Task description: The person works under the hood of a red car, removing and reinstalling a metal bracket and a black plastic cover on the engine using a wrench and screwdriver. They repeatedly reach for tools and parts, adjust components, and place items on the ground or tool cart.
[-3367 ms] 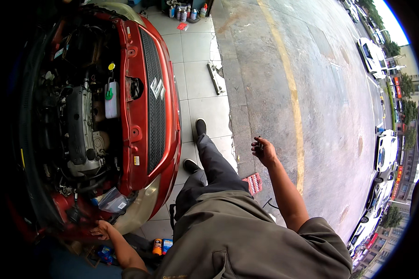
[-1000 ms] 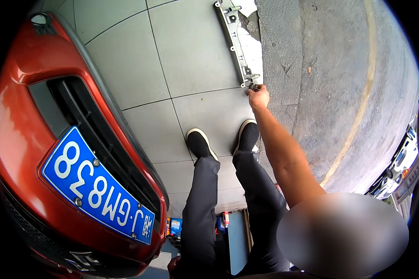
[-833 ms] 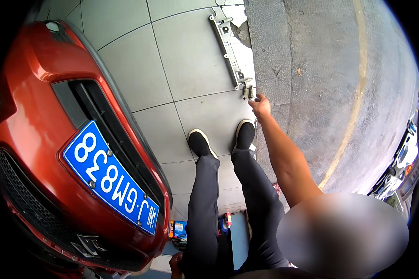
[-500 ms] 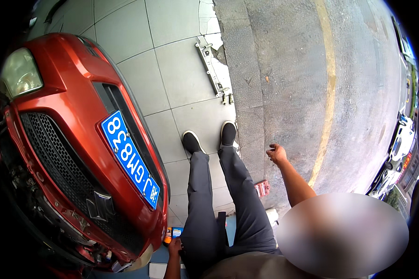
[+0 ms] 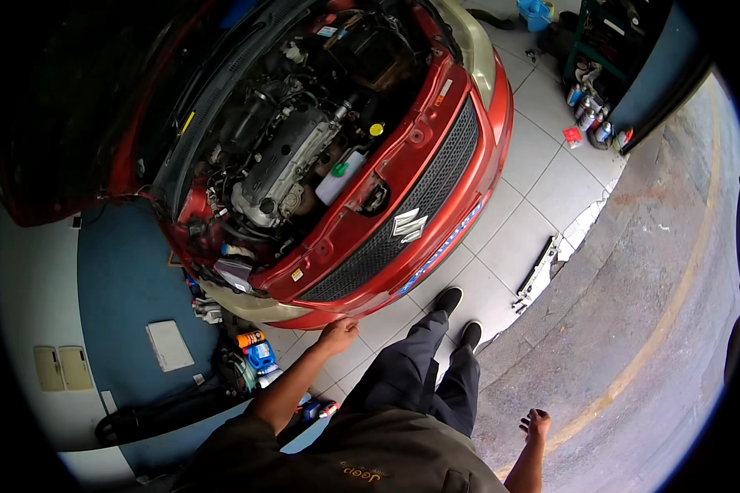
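Left hand (image 5: 338,335) overlaps the near edge of the glossy red car (image 5: 337,236), left; contact and finger spread I cannot tell. Right hand (image 5: 536,423), near right, has fingers loosely curled, slightly apart. The blue plate (image 5: 441,248) is too slanted to read; rightward, a slim metal rail (image 5: 537,274) lies on smooth tiles (image 5: 522,168)

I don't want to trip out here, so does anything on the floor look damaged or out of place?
Yes. The tile edge meeting the concrete is jagged, as if pieces had broken off. A long metal part lies beside it, out on the floor in front of the red car, an odd place underfoot.
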The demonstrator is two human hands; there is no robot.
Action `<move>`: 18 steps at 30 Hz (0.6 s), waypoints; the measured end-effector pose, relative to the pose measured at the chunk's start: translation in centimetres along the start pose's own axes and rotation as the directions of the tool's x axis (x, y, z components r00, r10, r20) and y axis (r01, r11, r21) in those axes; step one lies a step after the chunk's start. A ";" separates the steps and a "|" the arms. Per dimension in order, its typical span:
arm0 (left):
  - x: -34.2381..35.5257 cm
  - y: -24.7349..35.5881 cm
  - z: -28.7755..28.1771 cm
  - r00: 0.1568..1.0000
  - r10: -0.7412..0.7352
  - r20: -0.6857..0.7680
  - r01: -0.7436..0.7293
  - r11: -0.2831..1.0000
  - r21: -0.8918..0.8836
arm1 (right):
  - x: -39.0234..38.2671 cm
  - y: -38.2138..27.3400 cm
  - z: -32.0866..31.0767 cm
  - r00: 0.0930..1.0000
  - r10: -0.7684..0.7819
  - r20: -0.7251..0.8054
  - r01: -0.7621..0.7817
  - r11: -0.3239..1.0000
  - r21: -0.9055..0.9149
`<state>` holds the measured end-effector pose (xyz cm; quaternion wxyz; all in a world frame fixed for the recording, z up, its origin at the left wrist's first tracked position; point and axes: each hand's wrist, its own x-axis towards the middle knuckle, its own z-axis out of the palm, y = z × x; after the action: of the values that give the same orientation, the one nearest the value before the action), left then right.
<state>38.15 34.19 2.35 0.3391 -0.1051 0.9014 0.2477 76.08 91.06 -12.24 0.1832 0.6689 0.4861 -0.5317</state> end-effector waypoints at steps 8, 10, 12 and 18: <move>-25.9 33.3 -17.4 0.375 0.903 -0.209 -0.852 0.425 0.306 | -0.5 -24.5 -2.0 0.905 -0.399 0.150 0.426 0.850 -0.309; -32.1 35.4 -19.8 0.180 0.959 -0.220 -0.895 0.253 0.367 | -1.4 -29.0 -1.3 0.877 -0.447 0.176 0.480 0.820 -0.312; -34.9 37.0 -20.6 0.004 0.980 -0.199 -0.894 0.093 0.437 | 0.4 -32.8 -2.0 0.891 -0.413 0.188 0.453 0.798 -0.397; -39.3 37.0 -20.3 -0.068 0.984 -0.165 -0.769 0.054 0.637 | -7.5 -37.8 12.0 0.722 -0.477 0.500 0.684 0.601 -0.414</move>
<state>42.97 56.19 55.45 -0.1962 0.5146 0.8111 0.1969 38.03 95.91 0.24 0.2696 0.2802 0.7763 -0.4962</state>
